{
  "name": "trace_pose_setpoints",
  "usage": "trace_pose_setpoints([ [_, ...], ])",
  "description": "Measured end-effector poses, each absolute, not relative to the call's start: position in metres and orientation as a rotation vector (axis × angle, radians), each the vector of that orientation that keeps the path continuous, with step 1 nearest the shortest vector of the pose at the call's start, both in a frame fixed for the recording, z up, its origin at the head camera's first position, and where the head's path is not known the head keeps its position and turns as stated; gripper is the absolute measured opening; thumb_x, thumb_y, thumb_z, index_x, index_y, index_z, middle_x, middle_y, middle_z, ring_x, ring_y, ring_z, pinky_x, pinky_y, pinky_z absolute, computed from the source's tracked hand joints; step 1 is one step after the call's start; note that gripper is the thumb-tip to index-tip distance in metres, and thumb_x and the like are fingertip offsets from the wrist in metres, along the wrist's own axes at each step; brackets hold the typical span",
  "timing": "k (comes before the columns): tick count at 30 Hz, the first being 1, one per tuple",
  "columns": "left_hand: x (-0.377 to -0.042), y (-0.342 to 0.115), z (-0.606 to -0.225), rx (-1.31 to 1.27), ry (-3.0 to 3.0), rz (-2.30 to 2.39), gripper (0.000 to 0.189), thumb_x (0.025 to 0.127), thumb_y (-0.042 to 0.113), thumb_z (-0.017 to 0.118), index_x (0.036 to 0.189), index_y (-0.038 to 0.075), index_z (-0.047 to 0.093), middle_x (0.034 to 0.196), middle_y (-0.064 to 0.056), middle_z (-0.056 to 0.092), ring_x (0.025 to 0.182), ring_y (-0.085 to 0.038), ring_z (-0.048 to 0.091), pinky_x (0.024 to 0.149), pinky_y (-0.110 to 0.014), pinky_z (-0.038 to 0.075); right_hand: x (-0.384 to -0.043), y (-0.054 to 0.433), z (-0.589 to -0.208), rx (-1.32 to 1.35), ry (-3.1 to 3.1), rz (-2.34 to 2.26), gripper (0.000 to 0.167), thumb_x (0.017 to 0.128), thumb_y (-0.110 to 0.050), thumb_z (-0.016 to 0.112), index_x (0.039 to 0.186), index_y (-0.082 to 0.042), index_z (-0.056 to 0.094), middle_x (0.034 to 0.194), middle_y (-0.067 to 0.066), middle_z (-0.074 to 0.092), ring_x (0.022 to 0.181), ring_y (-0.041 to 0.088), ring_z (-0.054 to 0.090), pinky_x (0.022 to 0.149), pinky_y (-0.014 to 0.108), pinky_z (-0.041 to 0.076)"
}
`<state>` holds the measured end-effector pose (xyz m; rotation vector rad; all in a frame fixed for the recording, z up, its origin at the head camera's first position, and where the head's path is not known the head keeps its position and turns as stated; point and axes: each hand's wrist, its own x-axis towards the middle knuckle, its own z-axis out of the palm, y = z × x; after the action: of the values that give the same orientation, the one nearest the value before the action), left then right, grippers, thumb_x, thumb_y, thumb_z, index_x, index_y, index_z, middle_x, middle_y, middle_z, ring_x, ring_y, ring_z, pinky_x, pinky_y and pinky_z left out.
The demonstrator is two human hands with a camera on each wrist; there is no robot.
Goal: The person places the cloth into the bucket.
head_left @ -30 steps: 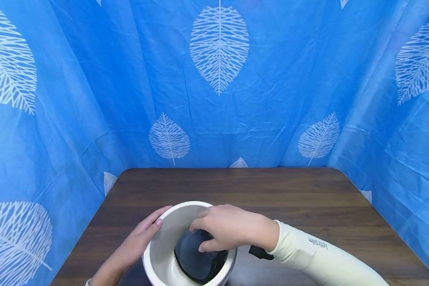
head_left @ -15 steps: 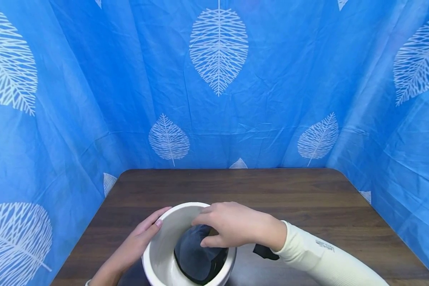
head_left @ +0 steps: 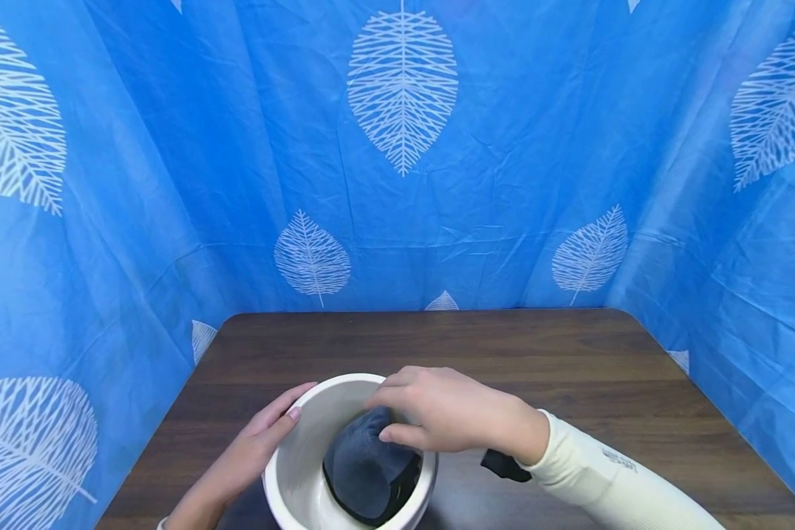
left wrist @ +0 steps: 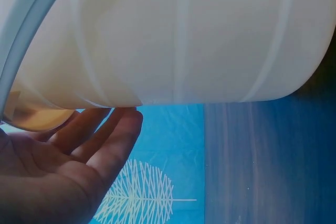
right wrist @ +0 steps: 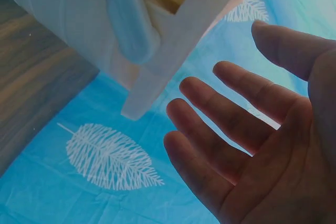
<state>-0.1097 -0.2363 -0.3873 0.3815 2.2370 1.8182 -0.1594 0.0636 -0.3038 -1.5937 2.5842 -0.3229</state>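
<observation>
Inside one white pot, one dark cloth.

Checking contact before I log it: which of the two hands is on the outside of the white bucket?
The left hand: its fingers rest against the white bucket's outer wall, while the right hand reaches over the rim at the dark cloth inside.

The pale sleeve bears small grey lettering, upside down and too small to read for certain.
</observation>
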Motion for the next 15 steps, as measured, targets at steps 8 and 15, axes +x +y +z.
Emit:
trace_pose_setpoints([
  [8, -0.112, -0.236, -0.386, 0.362, 2.262, 1.800, 0.057, 0.112, 0.030, 0.039, 0.157, -0.004, 0.027, 0.156, -0.031, 0.032, 0.136, -0.048, 0.042, 0.093, -0.039, 0.055, -0.160, 0.071, -0.305, -1.613, 2.609, -0.370, 0.035, 0.102, -0.034, 0.063, 0.135, -0.021, 0.065, 0.130, -0.003, 0.064, 0.123, 0.014, 0.057, 0.101, 0.037, 0.049],
  [15, -0.112, -0.236, -0.384, 0.358, 2.334, 1.761, 0.055, 0.112, 0.029, 0.040, 0.155, -0.004, 0.032, 0.153, -0.029, 0.038, 0.133, -0.041, 0.047, 0.091, -0.031, 0.054, -0.162, 0.077, -0.308, -1.626, 2.664, -0.371, 0.035, 0.103, -0.034, 0.061, 0.133, -0.016, 0.066, 0.129, -0.002, 0.065, 0.123, 0.016, 0.058, 0.102, 0.038, 0.048],
])
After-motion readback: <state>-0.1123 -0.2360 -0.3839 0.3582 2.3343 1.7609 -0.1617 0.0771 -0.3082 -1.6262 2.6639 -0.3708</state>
